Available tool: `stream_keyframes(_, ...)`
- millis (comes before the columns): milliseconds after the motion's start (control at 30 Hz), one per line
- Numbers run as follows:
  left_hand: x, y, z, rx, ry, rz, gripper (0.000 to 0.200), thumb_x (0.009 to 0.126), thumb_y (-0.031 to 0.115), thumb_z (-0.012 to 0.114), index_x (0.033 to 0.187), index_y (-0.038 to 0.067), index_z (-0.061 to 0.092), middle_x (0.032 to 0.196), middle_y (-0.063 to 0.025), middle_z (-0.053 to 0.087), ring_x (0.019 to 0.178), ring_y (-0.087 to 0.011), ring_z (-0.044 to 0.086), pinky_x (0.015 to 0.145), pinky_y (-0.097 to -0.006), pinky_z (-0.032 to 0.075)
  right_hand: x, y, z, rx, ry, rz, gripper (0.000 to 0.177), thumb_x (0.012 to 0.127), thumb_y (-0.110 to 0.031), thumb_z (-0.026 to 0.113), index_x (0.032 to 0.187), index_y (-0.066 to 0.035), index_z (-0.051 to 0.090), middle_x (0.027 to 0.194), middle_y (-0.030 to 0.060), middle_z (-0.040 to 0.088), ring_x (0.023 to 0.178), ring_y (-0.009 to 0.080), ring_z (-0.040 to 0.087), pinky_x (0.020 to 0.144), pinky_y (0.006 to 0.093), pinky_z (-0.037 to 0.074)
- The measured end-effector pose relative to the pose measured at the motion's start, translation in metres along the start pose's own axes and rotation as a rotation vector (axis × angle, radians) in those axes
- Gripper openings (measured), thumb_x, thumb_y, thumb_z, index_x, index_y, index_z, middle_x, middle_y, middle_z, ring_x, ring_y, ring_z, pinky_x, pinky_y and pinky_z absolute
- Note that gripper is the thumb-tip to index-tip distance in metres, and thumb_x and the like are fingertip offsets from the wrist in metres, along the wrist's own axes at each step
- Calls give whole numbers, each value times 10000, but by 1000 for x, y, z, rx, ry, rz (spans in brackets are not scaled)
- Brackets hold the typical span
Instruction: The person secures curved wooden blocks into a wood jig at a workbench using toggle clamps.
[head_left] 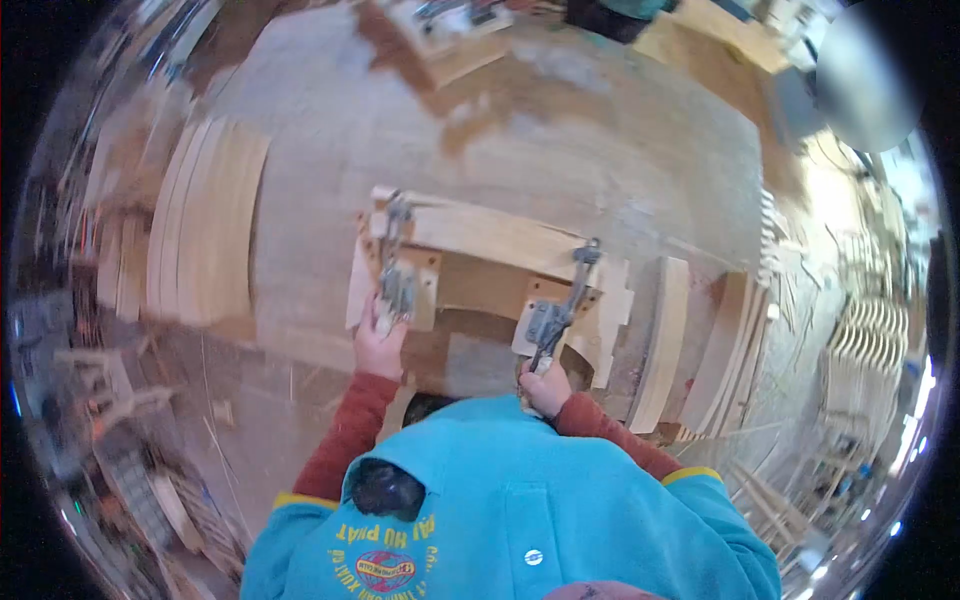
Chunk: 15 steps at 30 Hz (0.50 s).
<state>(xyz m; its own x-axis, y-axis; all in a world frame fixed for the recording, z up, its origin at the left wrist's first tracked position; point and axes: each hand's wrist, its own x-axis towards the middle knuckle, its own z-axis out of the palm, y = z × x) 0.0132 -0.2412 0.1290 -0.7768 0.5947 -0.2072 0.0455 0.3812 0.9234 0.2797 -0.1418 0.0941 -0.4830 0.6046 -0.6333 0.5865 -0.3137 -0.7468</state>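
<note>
A wooden jig (480, 283) with metal toggle clamps lies in front of me, and a light wooden strip (480, 232) runs across its far side. My left hand (380, 343) is closed around the handle of the left clamp (396, 270). The right clamp (562, 305) reaches from the strip back toward my body, and my right hand (545, 388) grips its handle. Both clamp heads are at the strip, one near each end.
Stacked wooden boards (205, 220) lie at the left. On the right are a single board (660, 340) and more stacked boards (722, 350). Curved wooden pieces (868, 335) stand in rows at the far right. Wooden parts (465, 60) lie at the far edge.
</note>
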Motion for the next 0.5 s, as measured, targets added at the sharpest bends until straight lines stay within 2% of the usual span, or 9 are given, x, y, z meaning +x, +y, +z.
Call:
stream_keyframes(67, -2, -11, 12, -26, -24, -79, 555, 773, 100, 660, 1270, 10, 433, 1093, -116, 601, 984, -184, 571, 861, -294, 440, 16, -8, -19, -78, 32, 52, 344, 755, -135, 540, 1080, -48, 468, 655, 100, 596, 600, 215, 592, 590, 353, 488)
stream_keyframes(167, -9, -3, 44, -36, -106, -206, 494, 778, 105, 662, 1215, 2, 455, 1033, -104, 603, 923, -184, 573, 827, -295, 448, 66, -15, -75, -229, 12, -84, 756, 758, -250, 576, 1395, -60, 217, 829, 215, 643, 775, 319, 650, 706, 385, 513)
stream_keyframes(200, -11, 3, 57, -60, -131, -247, 472, 778, 107, 664, 1192, 0, 465, 1008, -98, 603, 894, -182, 574, 806, -296, 454, 72, -39, -91, -136, 126, -56, 301, 784, -227, 601, 1009, -30, 563, 720, 66, 616, 599, 156, 600, 558, 326, 494)
stream_keyframes(233, -14, 12, 74, -132, -146, -280, 443, 775, 109, 667, 1161, -1, 480, 980, -88, 602, 854, -176, 576, 773, -295, 462, 88, -50, -108, -252, 172, -186, 348, 782, -256, 617, 1042, -32, 556, 749, 102, 623, 619, 208, 609, 577, 341, 495)
stream_keyframes(300, -9, 0, 102, -188, -84, -129, 344, 761, 84, 662, 1064, 4, 520, 899, -61, 596, 744, -154, 573, 652, -295, 477, 119, -71, -141, -508, 316, -430, 445, 778, -314, 651, 1108, -35, 543, 806, 173, 637, 659, 314, 627, 614, 371, 499)
stream_keyframes(333, -7, -5, 116, -214, -55, -53, 295, 754, 72, 659, 1016, 7, 540, 859, -48, 593, 689, -143, 572, 592, -294, 485, 127, -94, -154, -525, 268, -460, 475, 788, -317, 629, 1150, -29, 520, 842, 228, 619, 723, 401, 608, 648, 408, 495)
stream_keyframes(400, 0, 37, 142, -222, -87, -41, 315, 727, 18, 662, 1003, 9, 512, 860, -55, 577, 648, -131, 562, 503, -290, 495, 151, -113, -170, -599, 365, -409, 391, 810, -287, 589, 1096, -25, 546, 834, 228, 620, 748, 400, 610, 653, 432, 492)
stream_keyframes(433, 9, 48, 152, -273, -196, -267, 231, 728, 42, 653, 934, -15, 563, 833, -50, 598, 703, -143, 581, 638, -296, 496, 163, -117, -180, -650, 402, -384, 365, 822, -287, 569, 1085, -36, 538, 815, 228, 622, 748, 400, 610, 670, 442, 491)
stream_keyframes(500, 29, 46, 186, -186, -206, -24, 178, 783, 145, 623, 897, 8, 616, 806, -42, 631, 706, -155, 597, 637, -324, 480, 190, -121, -211, -759, 472, -349, 316, 847, -286, 530, 1064, -57, 522, 777, 227, 624, 747, 401, 611, 702, 462, 487)
